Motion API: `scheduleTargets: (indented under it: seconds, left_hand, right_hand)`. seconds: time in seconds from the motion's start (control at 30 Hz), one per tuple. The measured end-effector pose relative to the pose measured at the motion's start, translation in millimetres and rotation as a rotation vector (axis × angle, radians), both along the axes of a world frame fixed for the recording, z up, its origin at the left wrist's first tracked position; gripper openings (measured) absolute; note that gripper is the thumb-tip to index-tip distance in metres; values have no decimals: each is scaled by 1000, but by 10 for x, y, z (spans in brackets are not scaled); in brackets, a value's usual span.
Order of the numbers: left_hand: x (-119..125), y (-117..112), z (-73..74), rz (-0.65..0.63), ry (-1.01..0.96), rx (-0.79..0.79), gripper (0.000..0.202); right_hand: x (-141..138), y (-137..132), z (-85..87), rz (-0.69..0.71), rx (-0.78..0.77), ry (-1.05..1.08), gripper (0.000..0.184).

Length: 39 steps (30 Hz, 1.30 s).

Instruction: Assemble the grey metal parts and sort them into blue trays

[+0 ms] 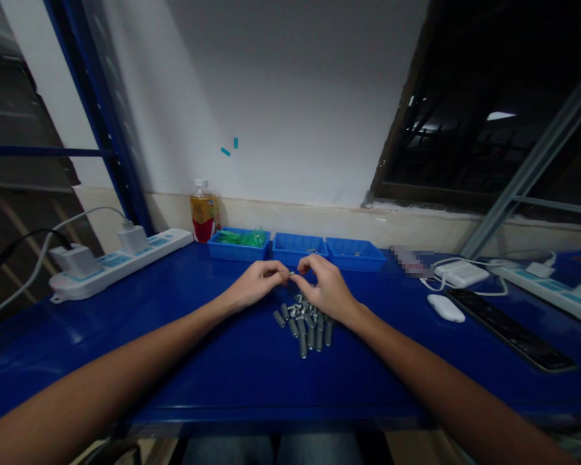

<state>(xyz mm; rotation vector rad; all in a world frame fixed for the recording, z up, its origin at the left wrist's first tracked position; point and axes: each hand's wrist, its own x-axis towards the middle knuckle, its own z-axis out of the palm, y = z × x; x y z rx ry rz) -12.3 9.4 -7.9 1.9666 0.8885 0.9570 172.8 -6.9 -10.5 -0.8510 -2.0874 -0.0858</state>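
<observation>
My left hand [260, 284] is closed in a pinch, thumb and fingertips pressed together at a small pale metal piece [292, 273]. Facing it, my right hand [323, 289] is curled with its thumb tip against the same piece; its exact kind is too small to make out. Just below the hands lies a pile of grey metal cylinders [303, 345] on the blue tabletop [213, 368]. Smaller screw-like metal parts [297, 309] are heaped among them, and my right hand covers part of the pile.
Behind the hands stand three blue bins: one with green plastic [242, 239], a middle bin [285, 252] and a right bin [348, 263] with small parts. A bottle [203, 213] and power strip [126, 261] are left; a white case [445, 308] and phone [513, 332] right.
</observation>
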Motion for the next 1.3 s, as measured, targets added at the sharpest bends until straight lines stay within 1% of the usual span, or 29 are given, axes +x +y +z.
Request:
scheduleTargets:
  seconds: [0.13, 0.23, 0.3, 0.4, 0.47, 0.5, 0.57, 0.63, 0.73, 0.77, 0.83, 0.97, 1.07, 1.13, 1.23, 1.3]
  left_hand:
    - [8, -9, -16, -16, 7, -20, 27]
    - [-2, -14, -26, -7, 56, 9, 34]
    - [-11, -29, -23, 36, 104, 95, 34]
    - [-21, -62, -10, 110, 193, 310, 31]
    - [-25, -81, -2, 123, 239, 447, 33]
    - [-26, -87, 1, 121, 256, 498, 30]
    - [-27, -94, 4, 128, 281, 552, 24]
    - [-22, -95, 3, 156, 287, 539, 24]
    - [-5, -93, -8, 177, 264, 458, 27]
    - [2, -93, -13, 175, 257, 427, 28]
    - [15, -94, -25, 161, 246, 377, 31]
    - [30, -85, -52, 109, 237, 329, 36]
    - [39, -53, -90, 61, 264, 322, 35]
    - [48, -22, -126, 6, 313, 357, 30]
    - [57, 19, -165, -113, 411, 440, 28]
    - [55, 35, -169, -180, 451, 455, 27]
  right_hand:
    - [7, -11, 21, 58, 3, -86, 8]
    - [5, -23, 34, 58, -15, -104, 8]
    - [3, -23, 35, 35, -27, -92, 12]
    - [0, -4, 15, 4, -39, -62, 18]
    - [-8, 14, -9, 2, -53, -37, 20]
    - [-15, 20, -21, 5, -63, -27, 20]
    - [-31, 26, -38, 4, -82, -14, 20]
    - [-43, 21, -45, -18, -96, -2, 19]
    - [-42, 1, -40, -67, -76, 23, 13]
    - [-39, -7, -37, -66, -59, 18, 16]
    - [-36, -23, -34, -39, -22, -25, 21]
    - [-36, -24, -31, 14, 24, -93, 15]
    - [47, 65, 0, 20, 48, -88, 16]
    - [191, 186, 27, -64, 67, -38, 16]
    - [525, 426, 26, -309, 68, 65, 17]
    - [765, 578, -14, -486, 56, 113, 19]
